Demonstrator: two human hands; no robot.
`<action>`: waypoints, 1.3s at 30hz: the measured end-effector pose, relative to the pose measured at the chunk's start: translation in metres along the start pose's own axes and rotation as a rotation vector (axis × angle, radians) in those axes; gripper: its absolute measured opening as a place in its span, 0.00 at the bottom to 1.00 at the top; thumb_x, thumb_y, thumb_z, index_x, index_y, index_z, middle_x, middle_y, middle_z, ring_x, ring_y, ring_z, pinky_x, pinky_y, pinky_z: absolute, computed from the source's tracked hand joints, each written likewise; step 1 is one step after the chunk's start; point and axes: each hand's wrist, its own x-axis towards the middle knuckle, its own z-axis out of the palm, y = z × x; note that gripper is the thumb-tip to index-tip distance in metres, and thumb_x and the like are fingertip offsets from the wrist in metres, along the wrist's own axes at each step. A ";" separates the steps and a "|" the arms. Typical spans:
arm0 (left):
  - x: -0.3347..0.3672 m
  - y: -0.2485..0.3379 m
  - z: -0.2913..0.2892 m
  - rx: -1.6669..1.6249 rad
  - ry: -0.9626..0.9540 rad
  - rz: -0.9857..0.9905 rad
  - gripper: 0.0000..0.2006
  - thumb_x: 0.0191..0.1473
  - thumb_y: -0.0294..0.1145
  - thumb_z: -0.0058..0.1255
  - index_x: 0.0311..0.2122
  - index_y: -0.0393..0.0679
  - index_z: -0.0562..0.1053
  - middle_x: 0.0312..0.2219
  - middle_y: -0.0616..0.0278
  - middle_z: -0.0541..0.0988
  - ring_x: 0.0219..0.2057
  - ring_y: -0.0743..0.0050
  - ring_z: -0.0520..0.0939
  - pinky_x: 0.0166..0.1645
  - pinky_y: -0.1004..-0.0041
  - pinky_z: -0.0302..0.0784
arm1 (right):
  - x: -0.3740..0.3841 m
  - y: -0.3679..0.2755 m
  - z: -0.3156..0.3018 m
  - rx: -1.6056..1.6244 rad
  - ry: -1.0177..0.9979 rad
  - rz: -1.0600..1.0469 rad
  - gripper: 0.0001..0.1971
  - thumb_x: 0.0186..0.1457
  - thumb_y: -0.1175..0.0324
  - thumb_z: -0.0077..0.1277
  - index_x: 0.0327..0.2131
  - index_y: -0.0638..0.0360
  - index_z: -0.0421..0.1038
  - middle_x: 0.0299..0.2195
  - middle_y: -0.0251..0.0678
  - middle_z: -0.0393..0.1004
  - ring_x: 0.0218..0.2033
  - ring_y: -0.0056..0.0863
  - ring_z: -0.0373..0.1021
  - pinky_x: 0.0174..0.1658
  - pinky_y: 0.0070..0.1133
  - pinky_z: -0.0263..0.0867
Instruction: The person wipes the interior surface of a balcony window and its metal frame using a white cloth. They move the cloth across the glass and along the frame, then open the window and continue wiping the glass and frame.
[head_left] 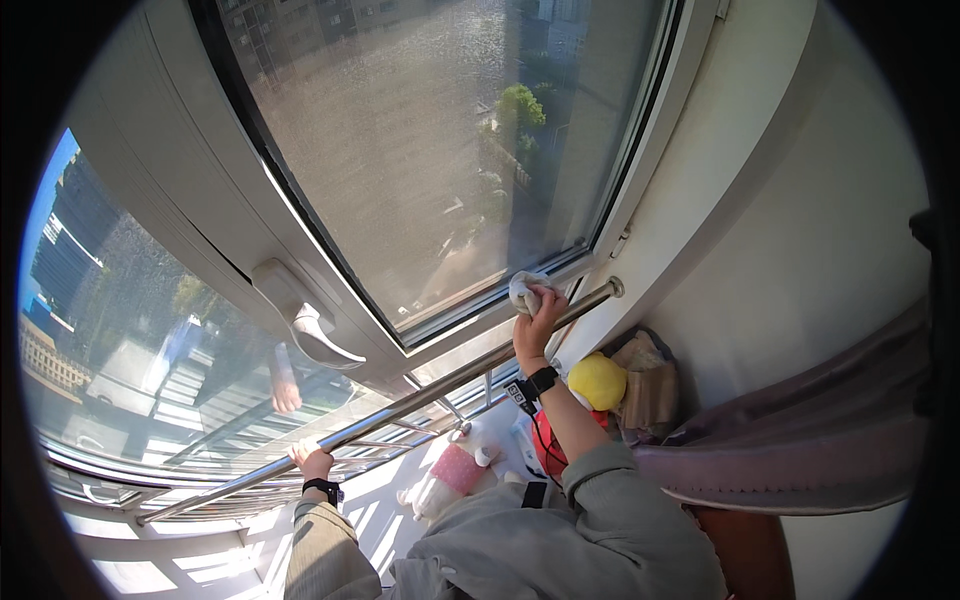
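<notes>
My right hand (538, 322) is closed round a crumpled whitish cloth (527, 290). The cloth lies against the lower right corner of the window frame (470, 325), just below the dusty glass pane (400, 170). Lower left, my left hand (311, 458) grips the shiny metal railing (420, 395), its fingers wrapped over the bar. Between my hands, a pale window handle (308, 318) juts from the frame, apart from both of them.
Below the railing a plush toy in pink (458, 468) lies on the white sill. A yellow round-headed toy (597, 381) and a brown bag (648, 385) sit by the right wall. A mauve curtain (790, 440) hangs at the right. Another window pane (150, 340) stands at the left.
</notes>
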 end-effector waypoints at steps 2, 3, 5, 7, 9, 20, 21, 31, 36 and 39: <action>0.000 0.002 -0.004 -0.013 0.053 0.052 0.11 0.36 0.33 0.57 0.28 0.42 0.73 0.30 0.52 0.75 0.40 0.49 0.72 0.52 0.52 0.59 | -0.022 -0.023 0.009 0.098 -0.111 -0.071 0.14 0.49 0.82 0.45 0.41 0.58 0.67 0.46 0.47 0.58 0.51 0.47 0.57 0.58 0.37 0.53; 0.001 0.002 -0.006 -0.012 0.006 0.029 0.11 0.37 0.33 0.57 0.28 0.42 0.73 0.30 0.52 0.75 0.40 0.49 0.72 0.51 0.52 0.59 | -0.021 -0.029 0.010 0.124 -0.145 -0.128 0.14 0.48 0.82 0.45 0.40 0.58 0.67 0.46 0.47 0.58 0.52 0.47 0.57 0.58 0.37 0.52; 0.002 0.002 -0.008 0.005 -0.037 0.008 0.10 0.37 0.33 0.56 0.28 0.43 0.73 0.31 0.52 0.75 0.40 0.49 0.72 0.51 0.52 0.59 | 0.007 -0.024 0.006 0.118 0.040 -0.031 0.14 0.49 0.81 0.44 0.41 0.59 0.66 0.46 0.47 0.59 0.51 0.46 0.58 0.57 0.38 0.53; 0.003 0.003 -0.010 -0.001 -0.065 -0.024 0.10 0.37 0.33 0.57 0.28 0.43 0.73 0.31 0.52 0.75 0.40 0.48 0.72 0.51 0.52 0.59 | 0.055 0.006 -0.009 0.047 0.240 -0.010 0.12 0.52 0.81 0.44 0.42 0.63 0.65 0.46 0.47 0.61 0.49 0.46 0.59 0.56 0.37 0.54; 0.003 0.004 -0.011 0.005 -0.043 0.011 0.11 0.37 0.32 0.57 0.28 0.42 0.73 0.32 0.52 0.75 0.40 0.47 0.73 0.51 0.51 0.59 | 0.103 0.048 -0.031 -0.021 0.283 -0.064 0.13 0.52 0.81 0.44 0.43 0.64 0.64 0.46 0.49 0.61 0.49 0.47 0.59 0.55 0.37 0.55; 0.008 0.001 -0.010 0.044 -0.140 -0.009 0.12 0.38 0.33 0.58 0.30 0.42 0.73 0.32 0.52 0.76 0.41 0.48 0.73 0.51 0.53 0.61 | -0.113 0.033 -0.025 -0.179 -0.227 0.206 0.23 0.43 0.84 0.44 0.46 0.56 0.67 0.46 0.50 0.58 0.49 0.52 0.59 0.53 0.37 0.60; 0.008 0.000 -0.009 0.037 -0.124 0.004 0.11 0.38 0.32 0.55 0.30 0.42 0.72 0.31 0.51 0.76 0.41 0.47 0.73 0.50 0.52 0.61 | -0.145 0.012 -0.031 -0.142 -0.462 0.193 0.24 0.42 0.84 0.45 0.47 0.54 0.67 0.47 0.49 0.57 0.49 0.50 0.61 0.52 0.35 0.62; 0.011 0.000 -0.007 0.018 -0.160 -0.009 0.12 0.40 0.36 0.59 0.29 0.42 0.73 0.33 0.51 0.76 0.42 0.47 0.72 0.52 0.52 0.60 | 0.028 0.110 -0.104 -0.617 -0.285 0.144 0.20 0.46 0.84 0.46 0.44 0.57 0.72 0.47 0.49 0.59 0.47 0.52 0.63 0.47 0.38 0.65; 0.006 0.004 -0.005 0.035 -0.162 -0.059 0.12 0.38 0.37 0.58 0.31 0.44 0.75 0.34 0.54 0.76 0.45 0.51 0.70 0.55 0.52 0.57 | 0.051 0.126 -0.112 -0.604 -0.441 0.007 0.24 0.45 0.84 0.48 0.49 0.53 0.72 0.60 0.51 0.50 0.61 0.54 0.50 0.59 0.39 0.57; 0.001 0.007 -0.002 0.009 -0.076 -0.060 0.13 0.37 0.38 0.60 0.29 0.44 0.75 0.34 0.56 0.75 0.44 0.52 0.70 0.54 0.53 0.56 | -0.038 0.080 -0.061 -0.567 -0.565 0.013 0.29 0.45 0.82 0.48 0.54 0.53 0.66 0.61 0.54 0.51 0.59 0.61 0.50 0.60 0.45 0.53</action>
